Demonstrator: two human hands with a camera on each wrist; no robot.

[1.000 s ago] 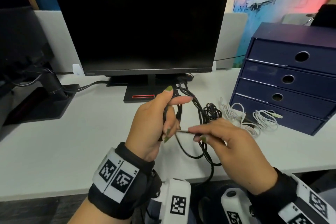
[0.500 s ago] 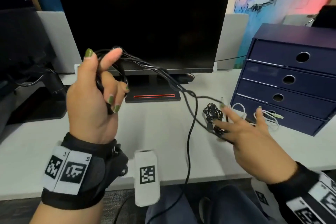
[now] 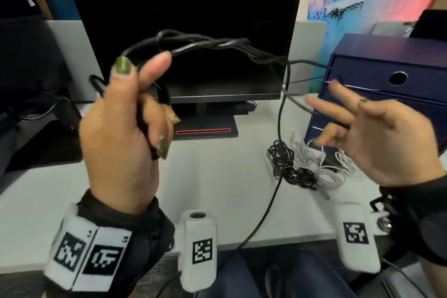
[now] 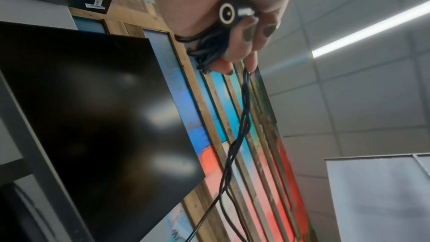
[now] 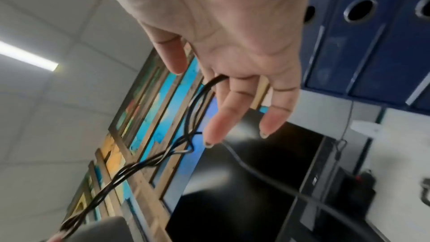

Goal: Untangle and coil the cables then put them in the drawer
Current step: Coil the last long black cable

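Observation:
My left hand (image 3: 145, 99) is raised in front of the monitor and grips several loops of a black cable (image 3: 217, 43). In the left wrist view its fingers (image 4: 242, 43) curl round the bundle and a round plug. Twisted strands (image 4: 239, 130) run from that hand to the right. My right hand (image 3: 358, 126) hovers by the blue drawer unit (image 3: 391, 60) with straight, spread fingers. The cable (image 5: 193, 109) slips between two of those fingers (image 5: 218, 120). One strand hangs down past the desk edge (image 3: 266, 213). A tangled black cable pile (image 3: 287, 164) and white cables (image 3: 331, 174) lie on the desk.
A large dark monitor (image 3: 183, 19) on a stand with a red stripe (image 3: 203, 131) stands behind my hands. The drawer unit's drawers are closed. A second screen and its black base (image 3: 36, 128) sit at the left. White desk (image 3: 72, 201) stretches across the front.
My left hand has lifted higher with the coiled loops. My right hand has risen from the cable pile toward the drawers, pulling the strands taut with spread fingers.

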